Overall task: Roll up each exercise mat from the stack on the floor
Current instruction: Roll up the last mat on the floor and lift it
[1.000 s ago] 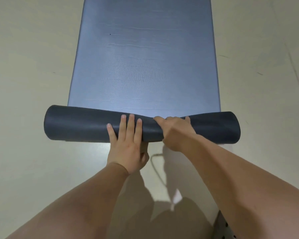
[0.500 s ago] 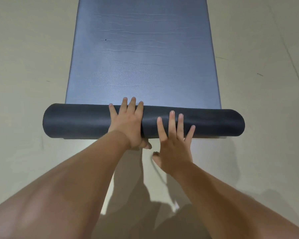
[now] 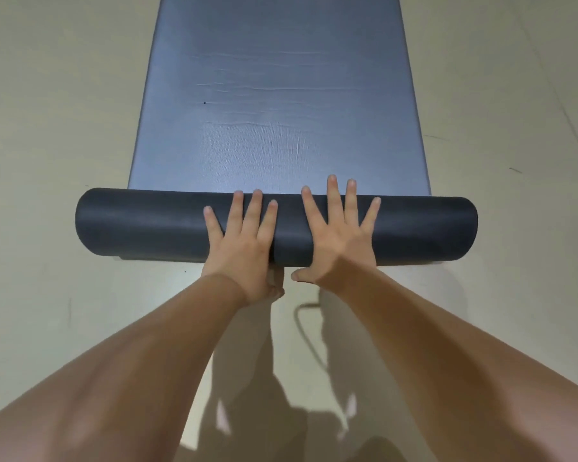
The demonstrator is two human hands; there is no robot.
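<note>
the dark grey rolled-up end of the foam exercise mat [image 3: 147, 225] lies across the middle of the frame on the pale floor [image 3: 47, 128], long axis left to right. the left hand [image 3: 244, 241] and right hand [image 3: 337, 235] press flat on its centre, fingers [image 3: 254, 211] straight and spread, gripping nothing. the blue-grey unrolled stretch [image 3: 281, 128] runs from the fingertips toward the top edge, so the push likely goes that way.
</note>
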